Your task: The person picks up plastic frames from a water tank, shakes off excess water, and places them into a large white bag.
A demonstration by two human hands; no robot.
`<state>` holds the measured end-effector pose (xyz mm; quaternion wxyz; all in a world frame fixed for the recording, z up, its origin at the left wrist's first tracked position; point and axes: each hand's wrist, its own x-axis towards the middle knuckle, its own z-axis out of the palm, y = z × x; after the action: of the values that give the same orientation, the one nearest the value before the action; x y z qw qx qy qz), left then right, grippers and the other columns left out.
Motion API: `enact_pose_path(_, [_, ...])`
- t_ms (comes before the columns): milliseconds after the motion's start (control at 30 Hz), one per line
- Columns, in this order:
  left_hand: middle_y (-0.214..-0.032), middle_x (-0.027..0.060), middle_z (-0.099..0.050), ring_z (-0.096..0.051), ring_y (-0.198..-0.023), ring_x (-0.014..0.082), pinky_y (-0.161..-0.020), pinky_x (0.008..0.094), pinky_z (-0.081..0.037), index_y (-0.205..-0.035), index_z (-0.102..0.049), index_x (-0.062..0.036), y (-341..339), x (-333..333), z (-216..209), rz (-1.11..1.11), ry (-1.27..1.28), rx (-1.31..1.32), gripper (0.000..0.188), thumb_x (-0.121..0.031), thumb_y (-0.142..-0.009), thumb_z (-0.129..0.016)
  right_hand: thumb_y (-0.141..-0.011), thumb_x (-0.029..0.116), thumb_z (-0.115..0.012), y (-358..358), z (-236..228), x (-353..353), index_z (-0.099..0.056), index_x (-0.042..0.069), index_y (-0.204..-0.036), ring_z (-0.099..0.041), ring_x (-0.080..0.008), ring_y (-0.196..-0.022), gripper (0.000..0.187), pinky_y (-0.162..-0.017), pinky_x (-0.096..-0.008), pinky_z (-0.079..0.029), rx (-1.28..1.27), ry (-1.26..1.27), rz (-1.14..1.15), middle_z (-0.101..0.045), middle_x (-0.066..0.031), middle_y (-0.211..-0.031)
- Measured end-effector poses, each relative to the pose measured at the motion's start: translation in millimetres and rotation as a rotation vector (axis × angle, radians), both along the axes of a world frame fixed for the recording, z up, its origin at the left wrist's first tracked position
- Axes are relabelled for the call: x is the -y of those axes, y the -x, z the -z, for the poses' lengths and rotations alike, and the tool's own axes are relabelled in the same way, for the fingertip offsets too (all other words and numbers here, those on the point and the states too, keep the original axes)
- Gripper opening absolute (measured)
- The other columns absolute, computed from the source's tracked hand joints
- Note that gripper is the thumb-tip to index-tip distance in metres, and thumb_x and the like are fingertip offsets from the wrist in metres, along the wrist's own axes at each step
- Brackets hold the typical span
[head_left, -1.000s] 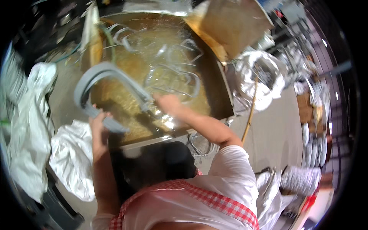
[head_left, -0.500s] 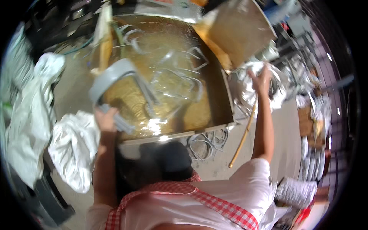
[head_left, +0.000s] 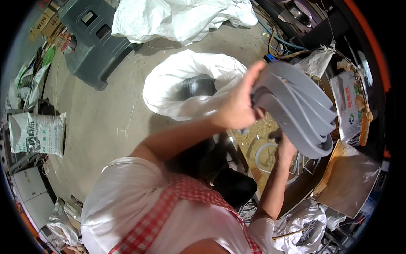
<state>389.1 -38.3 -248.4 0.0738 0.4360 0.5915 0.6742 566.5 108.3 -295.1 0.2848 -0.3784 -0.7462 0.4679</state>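
At right: one water tank, left rim angled toward you. Left of it: one white sack, mouth gaping; beyond, concrete floor reaching to a stool. Half a second earlier your right hand was off the grey bands; now it met them above the tank. Left hand: curled tightly around their left end. Right: underneath, fingers hidden, closure untellable.
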Motion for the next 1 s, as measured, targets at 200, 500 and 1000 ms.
enact_pose_path(200, [-0.083, 0.0147, -0.062, -0.061, -0.063, 0.0203, -0.045, 0.0291, -0.048, -0.102, -0.051, 0.003, 86.2, 66.3, 17.9, -0.221, 0.345, 0.406, 0.03, -0.005, -0.074, -0.058, -0.069, 0.015, -0.068, 132.2, -17.4, 60.6, -0.037, -0.003, -0.122, -0.05, -0.0243, -0.102, 0.064, -0.087, -0.0312, -0.04, -0.263, -0.056, -0.176, -0.05, -0.0165, -0.112])
enact_pose_path(500, [-0.091, 0.0127, -0.058, -0.059, -0.073, 0.0202, -0.066, 0.0326, -0.05, -0.11, -0.049, 0.0014, 152.6, 160.2, 83.7, -0.429, -0.176, 0.914, 0.036, 0.002, -0.075, -0.056, -0.064, 0.023, -0.072, 168.1, -9.8, 103.2, -0.042, 0.001, -0.126, -0.047, -0.0271, -0.115, 0.072, -0.1, -0.0407, -0.032, 0.477, -0.489, -1.051, -0.054, -0.0202, -0.115])
enact_pose_path(1000, [-0.107, 0.0155, -0.058, -0.056, -0.1, 0.0277, -0.086, 0.0325, -0.043, -0.12, -0.045, -0.0048, 228.3, 117.4, 93.5, -0.733, 0.445, -0.403, 0.05, -0.014, -0.074, -0.061, -0.071, 0.014, -0.057, 113.8, -9.8, 96.0, -0.065, 0.01, -0.089, -0.058, -0.0226, -0.084, 0.019, -0.079, -0.0338, -0.04, 0.58, -0.833, -1.17, -0.063, -0.0062, -0.085])
